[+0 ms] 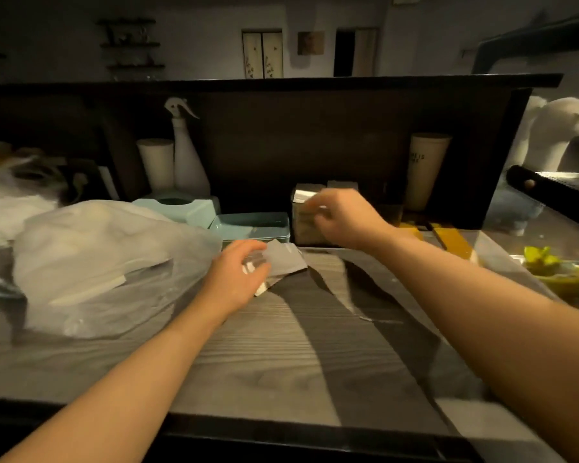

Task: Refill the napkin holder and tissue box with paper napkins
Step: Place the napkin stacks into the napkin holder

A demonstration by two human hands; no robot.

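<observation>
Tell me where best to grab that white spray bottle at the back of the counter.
Probably the narrow neck of the white spray bottle, just under the trigger head, coming from the front. The body flares wide toward its base, the white cylindrical container crowds its left side, and the dark back panel blocks approach from behind.

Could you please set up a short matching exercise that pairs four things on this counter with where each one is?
Things:
1. spray bottle
2. plastic bag
3. napkin holder
4. beige cup

Places:
A. under the right hand's fingers
B. far right of the back wall
C. lying on the counter's left side
D. upright at the back, behind the mint tissue box

Pairs: 1-D, 2-C, 3-A, 4-B
</observation>
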